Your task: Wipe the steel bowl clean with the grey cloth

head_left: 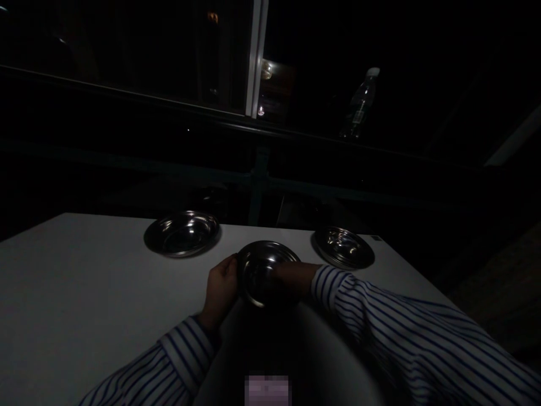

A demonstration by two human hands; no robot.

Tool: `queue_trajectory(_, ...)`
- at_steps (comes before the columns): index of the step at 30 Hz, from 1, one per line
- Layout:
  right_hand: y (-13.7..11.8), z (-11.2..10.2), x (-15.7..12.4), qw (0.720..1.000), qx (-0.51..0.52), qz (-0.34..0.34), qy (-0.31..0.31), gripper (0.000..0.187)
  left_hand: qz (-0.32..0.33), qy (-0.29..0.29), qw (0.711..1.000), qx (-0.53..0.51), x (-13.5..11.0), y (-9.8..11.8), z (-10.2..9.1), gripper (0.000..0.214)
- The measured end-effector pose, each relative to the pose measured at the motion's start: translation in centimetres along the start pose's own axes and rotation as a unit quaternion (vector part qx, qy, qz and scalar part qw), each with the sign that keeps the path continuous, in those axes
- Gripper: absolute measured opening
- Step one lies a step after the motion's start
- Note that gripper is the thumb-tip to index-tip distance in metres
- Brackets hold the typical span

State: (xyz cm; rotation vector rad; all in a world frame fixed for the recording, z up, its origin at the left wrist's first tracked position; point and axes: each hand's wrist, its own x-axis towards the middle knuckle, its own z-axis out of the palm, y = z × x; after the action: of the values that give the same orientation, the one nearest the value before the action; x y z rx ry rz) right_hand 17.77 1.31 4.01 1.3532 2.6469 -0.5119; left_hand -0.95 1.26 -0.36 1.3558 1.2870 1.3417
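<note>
A round, shiny metal bowl point(262, 251) is tilted toward me over the table's near middle. My left hand point(221, 288) is closed on its left rim, with the fingertips partly hidden behind it. My right hand point(287, 279) reaches into the bowl from the right. Its fingers are lost in the dark inside, so whether they hold anything does not show. Two more metal bowls stand on the white table: one bowl point(181, 234) at the back left and another bowl point(343, 248) at the back right.
The white table point(105, 293) ends at a far edge just behind the bowls. Beyond it, a clear plastic bottle point(361, 104) with a white cap stands on a dark ledge by a window frame point(256, 56). The surroundings are very dark.
</note>
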Motion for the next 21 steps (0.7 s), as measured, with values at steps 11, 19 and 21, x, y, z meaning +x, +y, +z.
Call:
queue_trajectory(11,-3.3,0.5,4.1,0.994,-0.028,0.034,0.100,0.025,0.014,0.012,1.000,0.012,-0.1,0.0,0.1,0.036)
queue_trajectory(19,-3.5,-0.6,1.3,0.994,0.032,0.018,0.107,0.018,0.001,0.024,1.000,0.007,-0.2,0.0,0.0,0.037)
queue_trajectory(21,-2.6,-1.2,1.0,0.978,0.025,0.090,0.187,0.025,0.000,0.024,1.000,-0.004,-0.2,-0.1,0.1,0.037)
